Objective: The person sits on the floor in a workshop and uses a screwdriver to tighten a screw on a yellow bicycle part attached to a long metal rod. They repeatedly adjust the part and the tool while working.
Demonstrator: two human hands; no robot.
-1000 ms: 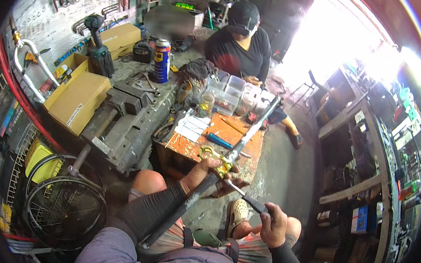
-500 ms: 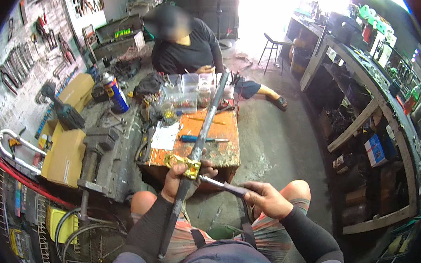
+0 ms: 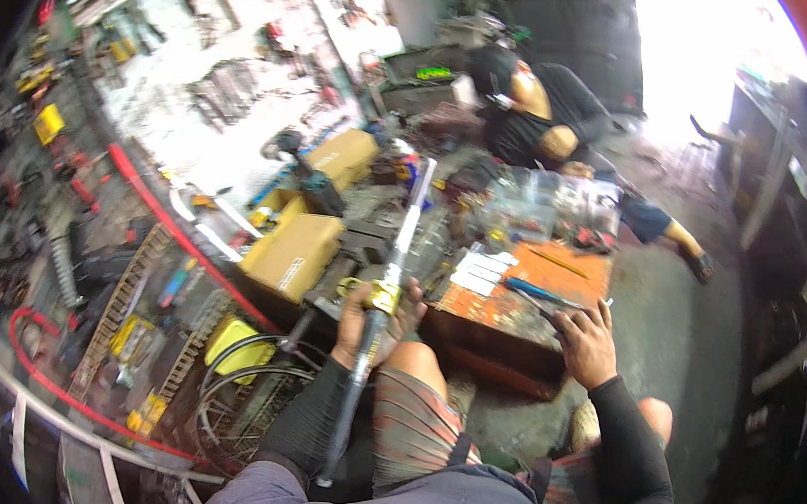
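Note:
My left hand (image 3: 352, 329) is closed around a long grey metal tube (image 3: 409, 224) where a gold-coloured clamp (image 3: 384, 297) sits on it. The tube stands slanted, its lower end beside my left forearm. My right hand (image 3: 589, 347) is at the near right edge of an orange-topped box (image 3: 475, 300). A screwdriver (image 3: 541, 310) is between its fingers, with the thin shaft pointing away to the left over the top; blur hides the exact grip. Close to my fingers, a blue-handled tool (image 3: 538, 291) lies on the orange surface.
White paper (image 3: 483, 272) and a pencil (image 3: 554, 261) lie on the orange top, with clear plastic bins (image 3: 521, 204) behind. Another person (image 3: 537, 120) bends down beyond. Cardboard boxes (image 3: 294, 253), a vise (image 3: 366, 240) and a red hose (image 3: 187, 235) are at left.
The view has swung left. My right hand has drawn the screwdriver away from the gold clamp and over to the orange top. My left hand still holds the tube, now left of the box.

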